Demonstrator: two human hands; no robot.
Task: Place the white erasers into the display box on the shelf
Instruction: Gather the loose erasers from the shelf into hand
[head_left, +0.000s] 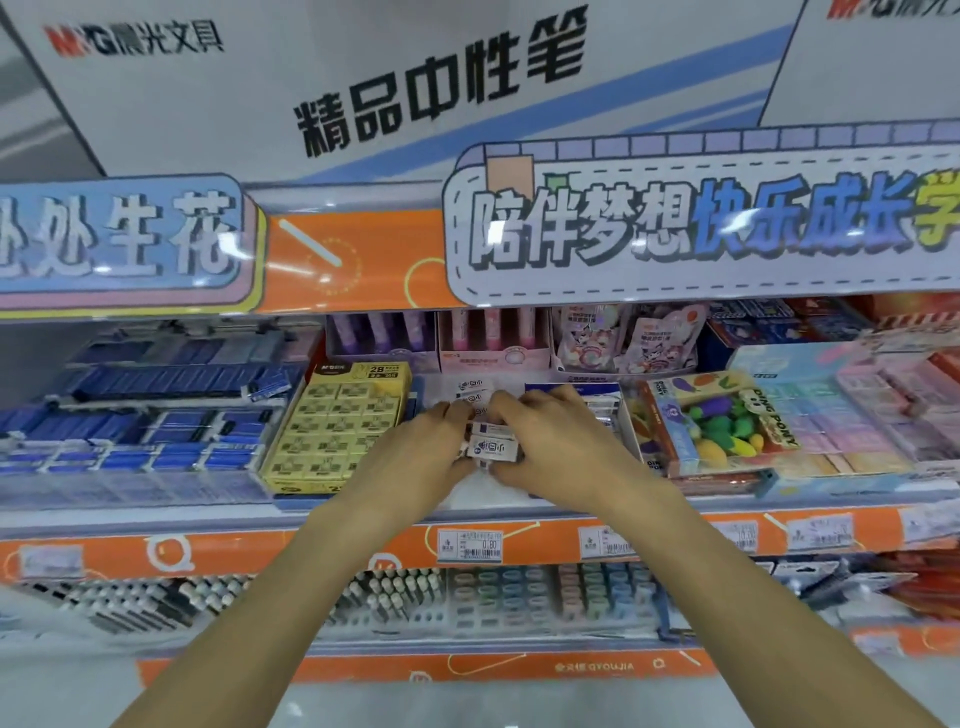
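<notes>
Both of my hands meet over the middle of the shelf. My left hand (426, 447) and my right hand (550, 441) close from either side on a small stack of white erasers (493, 447) with blue print. The stack sits over the white display box (483, 493), whose floor shows pale under my wrists. More white erasers (472, 392) lie at the back of that box, just beyond my fingertips. The box's side walls are mostly hidden by my hands.
A yellow box of 2B erasers (332, 431) stands directly left. Blue erasers (140, 431) fill trays further left. A pack of fruit-shaped erasers (722, 426) stands to the right. An orange price rail (467, 543) runs along the shelf front, with pens (395, 597) below.
</notes>
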